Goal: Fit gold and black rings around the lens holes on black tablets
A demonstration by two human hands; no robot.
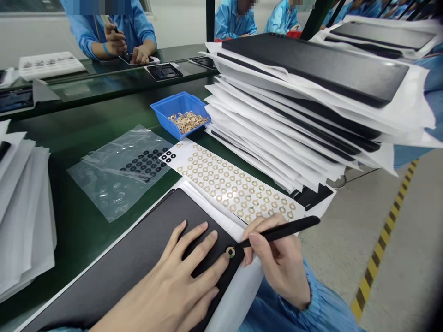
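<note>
My left hand (180, 272) lies spread over a black flat panel (148, 230), its index fingertip touching a small ring (230, 251) near the panel's corner. Between the thumb and fingers of my right hand (278, 258) is a slim black tool, which looks like tweezers (287, 228), its tip at the ring. White paper shows under the panel. Just beyond lies a white sheet of tan ring stickers (228, 184) in rows, with a few black rings at its far end. The panel's near edge is partly hidden by my left hand.
A blue bin (180, 101) of loose tan rings stands behind the sheet. Beside it lies a clear plastic bag (114, 180) with black rings. Panels interleaved with paper form a tall stack (304, 110) at right; more paper (27, 212) stands left. A co-worker (114, 34) sits across.
</note>
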